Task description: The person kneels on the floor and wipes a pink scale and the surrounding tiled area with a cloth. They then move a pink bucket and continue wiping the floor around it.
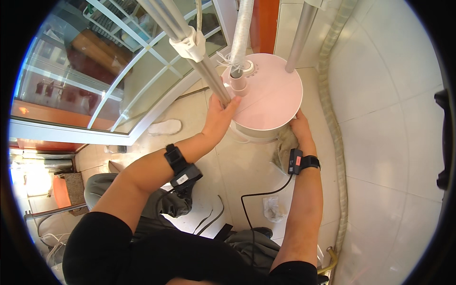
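Observation:
In front of me stands the pink round base of what looks like a garment steamer [272, 96], with a white rim and a dial [248, 67] on top. A hose wrapped in white fabric [243, 34] rises from its connector, its lower end frayed. My left hand [221, 115] grips the base at the foot of the left metal pole [208, 74], thumb on the pink top. At the right front edge is my right hand [302, 131], fingertips against the rim and partly hidden. A bunched grey-brown cloth [285, 144] hangs from its palm side, against the base wall.
A white-framed glass door [133, 137] stands at the left. A wrapped pipe [333, 128] runs along the tiled wall [374, 142] at the right. On the floor lie a white insole-shaped pad [165, 127] and crumpled plastic [273, 209]. A black cable [263, 194] trails from my right wrist device.

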Available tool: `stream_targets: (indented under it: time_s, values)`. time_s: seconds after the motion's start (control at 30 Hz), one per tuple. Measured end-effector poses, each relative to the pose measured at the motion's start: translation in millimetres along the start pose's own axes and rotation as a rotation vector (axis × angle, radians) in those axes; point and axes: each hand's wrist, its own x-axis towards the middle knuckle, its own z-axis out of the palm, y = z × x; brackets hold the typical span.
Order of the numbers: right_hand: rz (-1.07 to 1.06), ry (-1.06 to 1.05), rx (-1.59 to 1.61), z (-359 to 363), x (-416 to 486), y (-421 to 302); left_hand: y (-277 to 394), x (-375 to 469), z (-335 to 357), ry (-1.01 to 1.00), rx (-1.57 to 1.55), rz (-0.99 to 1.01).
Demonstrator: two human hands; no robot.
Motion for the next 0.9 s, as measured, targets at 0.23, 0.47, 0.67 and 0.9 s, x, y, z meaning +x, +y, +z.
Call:
stream_targets:
  time_s: [0.23, 0.47, 0.67, 0.9]
  values:
    - [-0.006, 0.057, -0.09, 26, -49, -28, -5, 15, -34, 0.082, 0.101, -0.129]
    - [-0.027, -0.113, -0.099, 75, -126, -47, -2, 39, -118, -0.125, 0.181, -0.044]
    - [0.051, -0.383, -0.003, 98, -174, -59, -3, 54, -159, -0.283, 0.177, -0.105]
    - [-0.144, -0.223, -0.576, 87, -221, -28, -2, 77, -180, -0.352, 0.292, -0.14]
